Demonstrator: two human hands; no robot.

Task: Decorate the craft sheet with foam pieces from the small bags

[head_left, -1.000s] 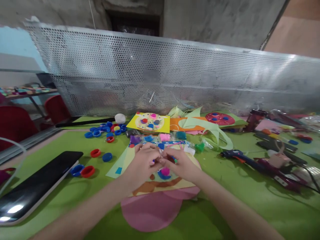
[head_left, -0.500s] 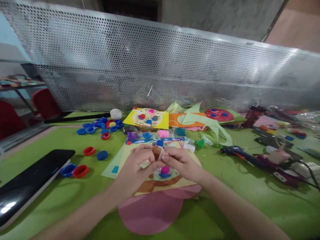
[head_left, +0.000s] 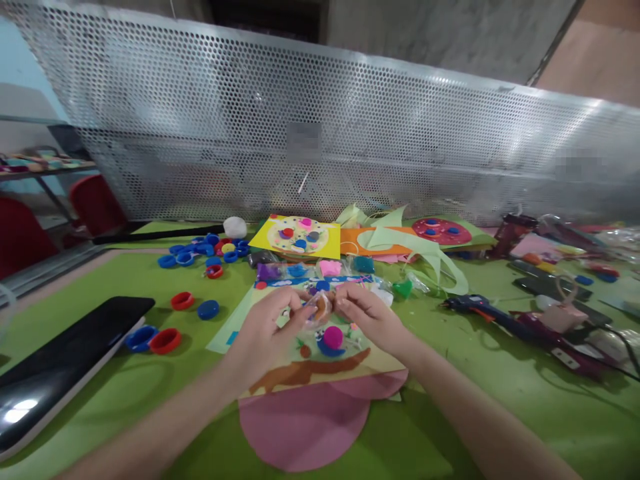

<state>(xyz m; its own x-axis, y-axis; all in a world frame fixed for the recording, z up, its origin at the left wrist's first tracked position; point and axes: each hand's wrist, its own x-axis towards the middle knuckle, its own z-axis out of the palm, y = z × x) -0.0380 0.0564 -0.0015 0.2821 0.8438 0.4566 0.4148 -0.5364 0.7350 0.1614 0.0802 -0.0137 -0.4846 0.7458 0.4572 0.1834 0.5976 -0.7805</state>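
A small clear plastic packet with brown modelling clay (head_left: 321, 308) is pinched between the thumb and fingers of my left hand (head_left: 270, 323). Just to its right, my right hand (head_left: 373, 317) has its fingertips closed on what looks like a small brown bit of clay, partly hidden. Both hands hover over a pale yellow sheet with a clay picture (head_left: 293, 357). On that sheet are a blue clay shape with a magenta disc (head_left: 333, 338) and a wavy brown clay band (head_left: 310, 373). Pink round paper (head_left: 305, 427) sticks out under the sheet's near edge.
Several clay packets (head_left: 330, 268) lie behind the sheet. To the left are a black phone-like device (head_left: 75, 360) and red and blue bottle-cap rings (head_left: 165, 340). A glue gun (head_left: 520, 327) with a cable lies right. A perforated metal panel (head_left: 320, 127) stands behind.
My right fingers have drawn slightly back from the packet's edge, and the packet has tilted in my left hand. More of the clay picture below shows. The view has shifted slightly.
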